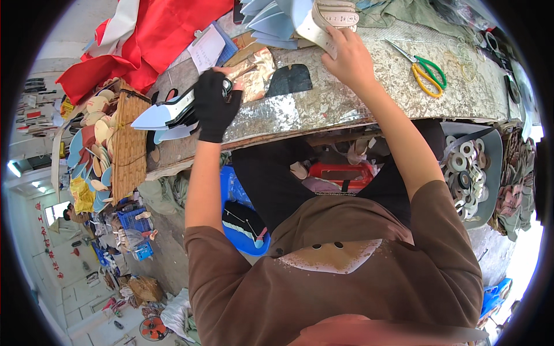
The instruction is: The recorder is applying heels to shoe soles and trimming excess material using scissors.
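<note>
My left hand [214,104], in a black glove, grips a stack of pointed shoe insoles [164,115], white and light blue, held at the worn workbench's [369,92] left edge. A small dark tool shows at the top of the glove. My right hand [348,56], bare, holds a cream shoe sole [329,20] at the back of the bench, next to a fan of light-blue insoles [271,23]. A black cut piece [290,79] and a shiny gold sheet [257,72] lie between the hands.
Green-and-yellow scissors [427,72] lie on the bench's right. A grey tub of tape rolls [467,167] sits right of my lap. A wicker basket [128,144] with insoles stands left, red cloth [150,40] behind it. A blue basin [245,219] and red box [340,173] are under the bench.
</note>
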Available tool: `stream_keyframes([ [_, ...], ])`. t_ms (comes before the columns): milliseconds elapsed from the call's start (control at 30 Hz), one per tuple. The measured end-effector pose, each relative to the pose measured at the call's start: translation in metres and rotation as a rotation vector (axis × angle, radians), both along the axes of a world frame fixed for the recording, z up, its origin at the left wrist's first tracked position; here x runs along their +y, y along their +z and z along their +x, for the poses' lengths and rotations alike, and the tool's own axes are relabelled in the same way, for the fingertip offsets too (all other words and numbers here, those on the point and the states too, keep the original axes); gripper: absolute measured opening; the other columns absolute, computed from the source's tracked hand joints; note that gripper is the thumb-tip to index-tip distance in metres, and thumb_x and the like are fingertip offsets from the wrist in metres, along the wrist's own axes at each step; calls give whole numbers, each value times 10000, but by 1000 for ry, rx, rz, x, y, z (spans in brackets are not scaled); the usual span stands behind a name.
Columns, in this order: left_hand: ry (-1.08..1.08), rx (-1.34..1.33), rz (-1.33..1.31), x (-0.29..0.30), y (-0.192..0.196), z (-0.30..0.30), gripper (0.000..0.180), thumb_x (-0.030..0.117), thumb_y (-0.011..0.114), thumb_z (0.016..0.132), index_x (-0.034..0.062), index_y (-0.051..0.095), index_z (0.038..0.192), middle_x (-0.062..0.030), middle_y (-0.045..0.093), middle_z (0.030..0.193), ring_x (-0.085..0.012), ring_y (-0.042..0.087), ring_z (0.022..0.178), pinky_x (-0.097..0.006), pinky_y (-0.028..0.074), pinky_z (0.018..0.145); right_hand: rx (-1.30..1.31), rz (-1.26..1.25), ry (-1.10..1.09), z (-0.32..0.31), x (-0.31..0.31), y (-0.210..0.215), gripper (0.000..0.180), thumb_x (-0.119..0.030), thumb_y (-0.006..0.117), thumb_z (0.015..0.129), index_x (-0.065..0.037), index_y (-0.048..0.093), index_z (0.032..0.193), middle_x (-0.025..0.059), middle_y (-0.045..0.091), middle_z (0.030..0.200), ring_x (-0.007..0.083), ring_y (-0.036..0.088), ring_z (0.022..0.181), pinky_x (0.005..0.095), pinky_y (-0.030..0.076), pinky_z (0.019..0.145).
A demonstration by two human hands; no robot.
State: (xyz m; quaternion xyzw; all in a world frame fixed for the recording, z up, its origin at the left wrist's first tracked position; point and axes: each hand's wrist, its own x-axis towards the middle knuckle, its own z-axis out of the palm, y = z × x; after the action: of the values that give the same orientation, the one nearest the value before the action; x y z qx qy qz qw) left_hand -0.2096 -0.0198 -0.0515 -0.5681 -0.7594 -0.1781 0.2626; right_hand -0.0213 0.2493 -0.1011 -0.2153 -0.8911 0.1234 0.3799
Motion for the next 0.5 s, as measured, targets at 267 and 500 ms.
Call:
stream_keyframes([
  [267, -306, -516, 240, 89, 4, 79, 299, 176, 722, 853, 54, 646, 1116, -121, 664, 989, -269, 647, 923, -332, 492, 816, 248, -365, 177, 37, 17, -19, 185, -143, 699, 847, -50, 624, 988, 127, 633, 1039, 246, 631, 989, 328, 514, 818],
  [500, -417, -518, 27, 85, -5, 144, 224, 169, 732, 832, 59, 680, 1020, -106, 671, 967, -291, 651, 879, -341, 506, 784, 704, -1126, 390, 139, 4, -19, 277, -9, 596, 869, -54, 450, 1100, 111, 611, 1079, 214, 586, 1107, 344, 428, 996],
])
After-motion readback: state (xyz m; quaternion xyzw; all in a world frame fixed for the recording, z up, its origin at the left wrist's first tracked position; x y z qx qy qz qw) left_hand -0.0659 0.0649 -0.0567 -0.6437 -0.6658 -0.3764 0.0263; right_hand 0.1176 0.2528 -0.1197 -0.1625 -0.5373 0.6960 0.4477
